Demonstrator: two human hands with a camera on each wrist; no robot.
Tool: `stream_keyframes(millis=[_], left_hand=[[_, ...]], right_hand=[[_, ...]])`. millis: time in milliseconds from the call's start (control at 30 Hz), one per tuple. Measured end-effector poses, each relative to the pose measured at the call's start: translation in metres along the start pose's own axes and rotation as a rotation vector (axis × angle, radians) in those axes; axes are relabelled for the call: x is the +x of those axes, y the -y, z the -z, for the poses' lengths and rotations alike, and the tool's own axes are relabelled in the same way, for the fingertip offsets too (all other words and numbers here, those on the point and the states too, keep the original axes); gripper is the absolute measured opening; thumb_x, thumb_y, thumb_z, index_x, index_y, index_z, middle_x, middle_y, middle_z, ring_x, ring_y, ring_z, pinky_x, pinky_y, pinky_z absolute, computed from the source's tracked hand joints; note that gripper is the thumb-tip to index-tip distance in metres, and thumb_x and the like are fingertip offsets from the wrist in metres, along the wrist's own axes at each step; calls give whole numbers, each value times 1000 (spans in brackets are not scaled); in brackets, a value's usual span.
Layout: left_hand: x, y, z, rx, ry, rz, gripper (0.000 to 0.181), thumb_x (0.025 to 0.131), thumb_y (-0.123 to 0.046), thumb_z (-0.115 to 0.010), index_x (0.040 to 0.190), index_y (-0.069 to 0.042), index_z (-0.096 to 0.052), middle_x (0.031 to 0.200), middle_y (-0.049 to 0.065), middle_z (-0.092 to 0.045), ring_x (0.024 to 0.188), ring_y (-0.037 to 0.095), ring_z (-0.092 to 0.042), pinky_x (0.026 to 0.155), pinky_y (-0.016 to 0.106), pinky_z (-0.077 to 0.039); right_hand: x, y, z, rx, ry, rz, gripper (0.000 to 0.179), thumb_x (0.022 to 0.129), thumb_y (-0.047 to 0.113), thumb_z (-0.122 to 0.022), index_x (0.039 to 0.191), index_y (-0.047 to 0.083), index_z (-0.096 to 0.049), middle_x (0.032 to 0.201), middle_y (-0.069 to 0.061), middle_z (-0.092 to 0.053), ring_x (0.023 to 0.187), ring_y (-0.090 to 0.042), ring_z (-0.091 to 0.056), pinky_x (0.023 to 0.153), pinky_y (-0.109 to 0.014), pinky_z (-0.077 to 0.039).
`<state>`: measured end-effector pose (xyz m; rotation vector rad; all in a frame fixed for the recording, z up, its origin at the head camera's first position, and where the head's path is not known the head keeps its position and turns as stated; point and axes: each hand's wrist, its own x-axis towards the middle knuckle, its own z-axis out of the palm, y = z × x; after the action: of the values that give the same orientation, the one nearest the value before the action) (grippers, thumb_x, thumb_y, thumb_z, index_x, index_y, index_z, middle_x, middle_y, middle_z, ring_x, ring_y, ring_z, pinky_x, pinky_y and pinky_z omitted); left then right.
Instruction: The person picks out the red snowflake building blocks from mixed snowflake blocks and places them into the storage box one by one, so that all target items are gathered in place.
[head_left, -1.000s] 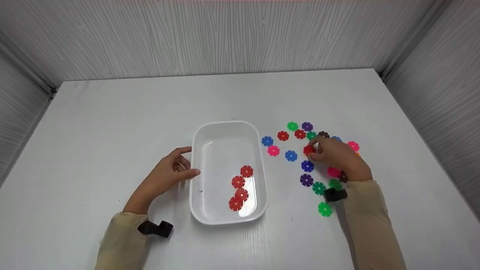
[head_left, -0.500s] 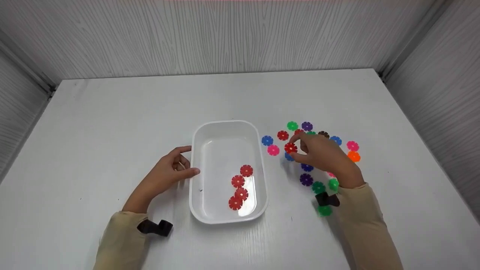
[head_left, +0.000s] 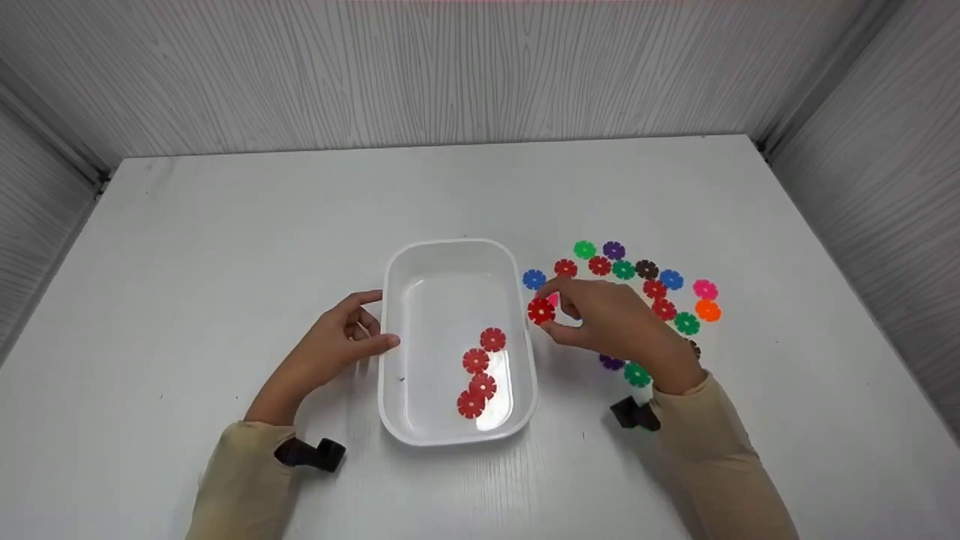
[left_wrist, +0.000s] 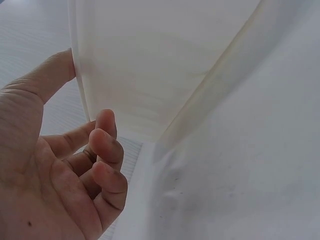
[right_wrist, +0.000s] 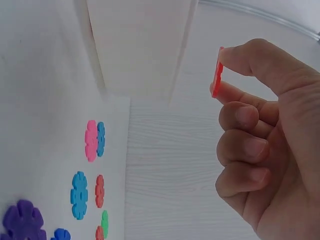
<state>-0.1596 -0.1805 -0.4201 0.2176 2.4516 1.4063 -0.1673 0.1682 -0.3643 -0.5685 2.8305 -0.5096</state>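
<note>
A white plastic tray [head_left: 397, 420] stands on the table with several red snowflake discs [head_left: 475, 361] lying in its right half. My left hand [head_left: 337, 341] holds the tray's left rim, the thumb lapping over the edge and the index finger against the outside. In the left wrist view its other fingers [left_wrist: 111, 150] curl beside the tray wall. Between thumb and index finger, my right hand [head_left: 607, 319] pinches one red snowflake disc [head_left: 541, 311] by its edges, just off the tray's right rim. The right wrist view shows that disc [right_wrist: 218, 75] edge-on, raised above the table.
Several loose snowflake discs lie right of the tray, among them a blue one [head_left: 534, 280], a green one [head_left: 585, 250], an orange one [head_left: 707, 310] and a purple one [right_wrist: 24, 220]. My right hand and forearm cover some. A pale wood-grain wall [head_left: 450, 75] stands behind the table.
My right hand has lifted the red disc from among the loose ones and carried it left, close to the tray's right rim. The left hand and tray keep their places.
</note>
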Motion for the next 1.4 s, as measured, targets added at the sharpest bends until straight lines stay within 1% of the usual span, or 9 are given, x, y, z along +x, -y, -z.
stream_keyframes(millis=[133, 333, 600, 767, 833, 933, 1033, 1167, 1400], left_hand=[[0, 0, 0, 3, 1, 5, 73, 85, -33, -73, 145, -12, -38, 96, 4, -54, 74, 13, -48, 61, 23, -42], [0, 0, 0, 0, -1, 2, 73, 85, -33, -73, 146, -12, -38, 96, 5, -54, 75, 13, -48, 61, 23, -42], [1, -2, 0, 1, 2, 5, 73, 85, -33, -73, 146, -12, -38, 96, 5, -54, 75, 14, -48, 61, 24, -42], [1, -2, 0, -4, 3, -1, 73, 85, -31, -73, 145, -11, -38, 95, 4, -54, 74, 12, -48, 63, 23, -41], [1, -2, 0, -3, 4, -2, 73, 84, -31, -73, 145, -11, -38, 95, 4, -54, 74, 12, -48, 63, 23, -41], [2, -2, 0, 3, 1, 0, 74, 84, -32, -73, 145, -11, -38, 95, 3, -55, 74, 12, -48, 63, 22, -41], [2, -1, 0, 9, -1, 2, 74, 84, -33, -74, 145, -10, -38, 95, 4, -55, 74, 12, -48, 63, 23, -41], [1, -1, 0, 15, 4, 9, 74, 85, -34, -73, 146, -11, -38, 95, 4, -54, 75, 13, -48, 63, 23, -41], [1, -3, 1, 9, -2, 11, 73, 85, -34, -73, 146, -12, -38, 95, 4, -54, 75, 13, -49, 63, 23, -41]], right_hand=[[1, 10, -5, -9, 26, 40, 50, 81, 31, -77, 126, 19, -59, 85, -1, -62, 72, -15, -53, 58, -22, -50], [2, 20, -15, -61, 32, 156, 47, 80, 33, -78, 121, 17, -62, 87, -2, -68, 71, -11, -57, 60, -24, -50], [-1, 28, -21, -59, 45, 211, 44, 81, 29, -77, 120, 14, -63, 83, 0, -70, 55, -7, -51, 52, -20, -44], [-2, 25, -19, -69, 46, 228, 47, 81, 32, -77, 122, 15, -63, 85, 0, -70, 63, -8, -55, 55, -21, -45], [-2, 23, -17, -70, 42, 225, 49, 81, 33, -77, 124, 15, -62, 86, -1, -69, 68, -9, -57, 58, -22, -46], [-2, 17, -11, -45, 30, 199, 52, 81, 35, -77, 127, 16, -60, 84, -2, -65, 68, -11, -54, 59, -22, -47], [-3, 8, -4, 13, 14, 139, 53, 82, 34, -77, 129, 19, -58, 79, -1, -58, 66, -12, -49, 57, -22, -45], [-3, -14, 6, 114, -30, 76, 50, 85, 32, -74, 130, 19, -57, 77, 1, -51, 69, -14, -47, 57, -22, -43], [-1, -55, 18, 251, -83, 31, 42, 89, 25, -70, 128, 16, -57, 78, -2, -47, 71, -18, -45, 59, -22, -39]])
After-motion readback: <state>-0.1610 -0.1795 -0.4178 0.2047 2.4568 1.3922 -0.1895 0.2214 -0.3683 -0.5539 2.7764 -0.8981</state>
